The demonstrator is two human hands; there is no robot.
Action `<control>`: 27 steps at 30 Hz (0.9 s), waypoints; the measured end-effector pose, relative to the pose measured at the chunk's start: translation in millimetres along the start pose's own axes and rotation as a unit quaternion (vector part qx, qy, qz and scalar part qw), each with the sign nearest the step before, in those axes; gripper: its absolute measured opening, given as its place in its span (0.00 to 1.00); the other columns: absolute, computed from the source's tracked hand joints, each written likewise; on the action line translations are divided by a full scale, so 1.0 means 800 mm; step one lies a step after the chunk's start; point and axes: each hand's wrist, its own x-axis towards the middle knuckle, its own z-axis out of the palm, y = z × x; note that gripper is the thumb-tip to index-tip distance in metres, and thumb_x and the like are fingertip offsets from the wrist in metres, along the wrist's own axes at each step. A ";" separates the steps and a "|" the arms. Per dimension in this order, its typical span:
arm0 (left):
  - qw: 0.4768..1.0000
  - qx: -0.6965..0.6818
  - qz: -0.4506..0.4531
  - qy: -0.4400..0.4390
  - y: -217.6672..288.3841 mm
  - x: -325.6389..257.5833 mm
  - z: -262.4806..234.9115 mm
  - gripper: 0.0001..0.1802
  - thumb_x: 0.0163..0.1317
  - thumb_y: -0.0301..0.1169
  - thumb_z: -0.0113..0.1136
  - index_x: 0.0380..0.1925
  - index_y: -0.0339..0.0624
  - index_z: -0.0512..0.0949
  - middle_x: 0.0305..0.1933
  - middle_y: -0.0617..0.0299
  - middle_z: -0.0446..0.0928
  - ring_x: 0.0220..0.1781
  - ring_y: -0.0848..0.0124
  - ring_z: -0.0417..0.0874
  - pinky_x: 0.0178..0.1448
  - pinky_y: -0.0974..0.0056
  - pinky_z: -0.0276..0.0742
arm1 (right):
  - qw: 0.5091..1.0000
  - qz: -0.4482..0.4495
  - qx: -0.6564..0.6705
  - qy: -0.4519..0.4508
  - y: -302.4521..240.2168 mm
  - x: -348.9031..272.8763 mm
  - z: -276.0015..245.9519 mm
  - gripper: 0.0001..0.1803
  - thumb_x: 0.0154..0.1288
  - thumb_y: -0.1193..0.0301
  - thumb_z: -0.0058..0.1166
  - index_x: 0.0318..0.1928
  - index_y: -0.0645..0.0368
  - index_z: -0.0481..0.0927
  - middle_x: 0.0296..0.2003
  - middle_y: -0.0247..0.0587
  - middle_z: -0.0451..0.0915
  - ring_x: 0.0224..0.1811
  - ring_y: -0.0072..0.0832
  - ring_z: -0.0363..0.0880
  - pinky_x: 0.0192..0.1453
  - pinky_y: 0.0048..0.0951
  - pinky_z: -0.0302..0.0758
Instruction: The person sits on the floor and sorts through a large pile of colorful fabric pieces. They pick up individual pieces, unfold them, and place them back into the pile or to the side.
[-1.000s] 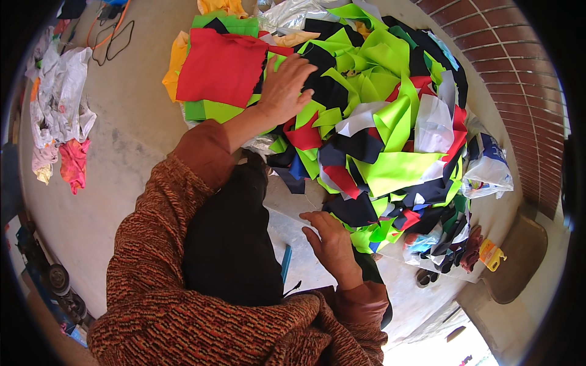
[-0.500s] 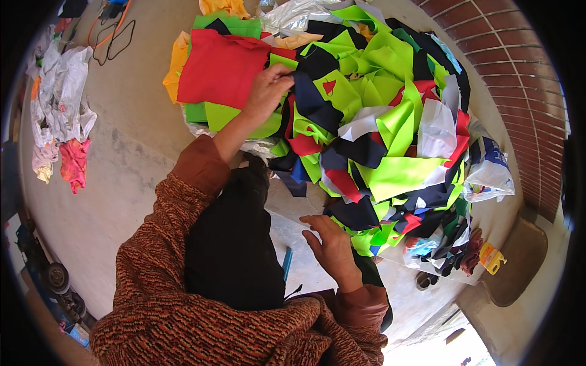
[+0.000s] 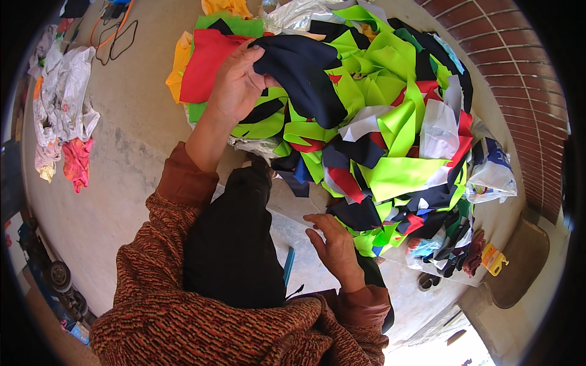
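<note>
your left hand (image 3: 237, 82) is clamped on the edge of one dark navy cloth piece (image 3: 305, 76), pinched between thumb and fingers. the piece is smooth, matte and soft, with a curved outline and shallow folds; it spreads to the right of your hand, over the far left part of the scrap pile (image 3: 400, 177). you can't tell whether its lower edge touches the scraps beneath.

your right hand (image 3: 334, 247) is empty, its thumb and fingers apart, just beside the near edge of the pile.

counting around you: one red sheet (image 3: 207, 67), flat and partly behind your left hand; two yellow-orange cloths, one at the far edge (image 3: 226, 7) and one left of the red sheet (image 3: 178, 67); one white and blue plastic bag (image 3: 490, 174) on the right; one yellow container (image 3: 494, 260), near right. the lime, dark, red and white scraps overlap too much to count.
</note>
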 end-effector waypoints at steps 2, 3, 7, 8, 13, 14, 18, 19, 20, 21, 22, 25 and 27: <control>0.998 -0.033 -0.006 -0.054 0.004 -0.007 0.016 0.12 0.62 0.28 0.50 0.45 0.42 0.71 0.46 0.61 0.75 0.47 0.65 0.78 0.46 0.51 0.77 | 1.000 0.011 0.020 0.019 -0.003 0.000 0.000 0.14 0.55 0.79 0.56 0.44 0.61 0.75 0.37 0.44 0.77 0.35 0.34 0.79 0.37 0.30 0.73; 0.997 -0.045 -0.006 -0.067 0.007 -0.012 0.026 0.12 0.62 0.27 0.49 0.46 0.41 0.70 0.47 0.60 0.75 0.48 0.65 0.78 0.48 0.51 0.77 | 0.998 0.031 0.050 0.018 -0.005 0.000 -0.001 0.15 0.56 0.77 0.57 0.46 0.61 0.74 0.39 0.44 0.77 0.37 0.33 0.78 0.39 0.30 0.73; 0.992 -0.046 -0.021 -0.113 0.013 -0.042 0.094 0.10 0.61 0.27 0.50 0.42 0.36 0.69 0.52 0.50 0.72 0.53 0.62 0.76 0.57 0.55 0.72 | 0.969 0.074 0.229 0.050 0.001 0.002 -0.006 0.22 0.59 0.72 0.56 0.53 0.63 0.70 0.45 0.45 0.76 0.46 0.31 0.77 0.46 0.29 0.73; 0.982 -0.043 -0.038 -0.178 0.015 -0.049 0.104 0.09 0.61 0.28 0.50 0.40 0.36 0.69 0.52 0.49 0.72 0.53 0.62 0.76 0.57 0.56 0.71 | 0.953 0.073 0.288 0.065 0.005 0.002 -0.006 0.23 0.60 0.71 0.56 0.55 0.64 0.68 0.46 0.46 0.76 0.48 0.31 0.76 0.48 0.29 0.74; 0.849 0.004 -0.183 -0.496 0.008 -0.074 0.151 0.14 0.62 0.35 0.53 0.25 0.35 0.68 0.49 0.44 0.73 0.47 0.59 0.76 0.49 0.61 0.69 | 0.755 0.146 0.639 0.037 0.004 -0.013 -0.008 0.40 0.62 0.46 0.46 0.63 0.65 0.59 0.58 0.44 0.66 0.60 0.32 0.64 0.63 0.34 0.61; 0.817 0.018 -0.199 -0.541 0.002 -0.077 0.157 0.15 0.63 0.36 0.53 0.26 0.35 0.67 0.48 0.44 0.74 0.46 0.58 0.76 0.48 0.61 0.69 | 0.729 0.175 0.661 0.004 -0.015 -0.012 -0.016 0.41 0.62 0.42 0.43 0.64 0.62 0.58 0.58 0.45 0.65 0.61 0.32 0.63 0.65 0.35 0.58; 0.764 0.052 -0.233 -0.599 -0.009 -0.085 0.166 0.15 0.61 0.35 0.55 0.27 0.34 0.67 0.45 0.49 0.76 0.42 0.60 0.77 0.46 0.62 0.69 | 0.722 0.234 0.645 0.091 -0.044 -0.009 -0.023 0.36 0.64 0.45 0.42 0.64 0.55 0.57 0.46 0.37 0.72 0.49 0.29 0.72 0.50 0.31 0.72; 0.759 0.058 -0.238 -0.603 -0.009 -0.085 0.164 0.14 0.61 0.35 0.56 0.27 0.34 0.67 0.44 0.50 0.76 0.42 0.61 0.77 0.46 0.62 0.69 | 0.721 0.206 0.652 0.107 -0.026 -0.013 -0.017 0.34 0.64 0.49 0.44 0.63 0.55 0.59 0.45 0.36 0.73 0.49 0.28 0.72 0.52 0.32 0.70; 0.781 0.094 -0.211 -0.580 -0.008 -0.081 0.163 0.13 0.60 0.35 0.56 0.28 0.34 0.68 0.44 0.51 0.76 0.42 0.61 0.77 0.45 0.62 0.69 | 0.689 0.138 0.700 0.131 -0.002 -0.014 -0.012 0.31 0.63 0.52 0.46 0.62 0.55 0.61 0.44 0.35 0.73 0.49 0.28 0.72 0.54 0.34 0.69; 0.801 0.129 -0.184 -0.555 -0.002 -0.073 0.160 0.13 0.60 0.34 0.56 0.29 0.34 0.69 0.43 0.51 0.76 0.41 0.62 0.77 0.45 0.63 0.69 | 0.647 0.060 0.745 0.150 0.024 -0.013 -0.009 0.29 0.63 0.56 0.48 0.61 0.55 0.62 0.43 0.34 0.74 0.49 0.27 0.72 0.56 0.35 0.67; 0.819 0.170 -0.157 -0.524 0.002 -0.073 0.157 0.13 0.60 0.34 0.57 0.29 0.34 0.70 0.43 0.52 0.76 0.41 0.63 0.77 0.45 0.63 0.69 | 0.616 0.006 0.773 0.154 0.042 -0.013 -0.015 0.27 0.62 0.59 0.50 0.60 0.55 0.64 0.42 0.33 0.75 0.49 0.27 0.71 0.58 0.37 0.66; 0.919 0.267 -0.115 -0.267 0.002 -0.082 0.145 0.14 0.60 0.36 0.58 0.26 0.35 0.70 0.40 0.52 0.77 0.42 0.69 0.77 0.47 0.67 0.70 | 0.561 0.100 0.736 0.366 0.007 -0.010 -0.067 0.25 0.63 0.58 0.51 0.59 0.52 0.68 0.49 0.37 0.75 0.50 0.32 0.71 0.57 0.41 0.66; 0.903 0.371 0.020 -0.215 -0.002 -0.070 0.142 0.10 0.60 0.30 0.58 0.27 0.35 0.70 0.34 0.58 0.75 0.37 0.75 0.74 0.43 0.72 0.68 | 0.587 -0.026 0.752 0.298 0.026 -0.017 -0.090 0.23 0.64 0.61 0.50 0.57 0.54 0.69 0.55 0.37 0.72 0.59 0.33 0.67 0.66 0.41 0.56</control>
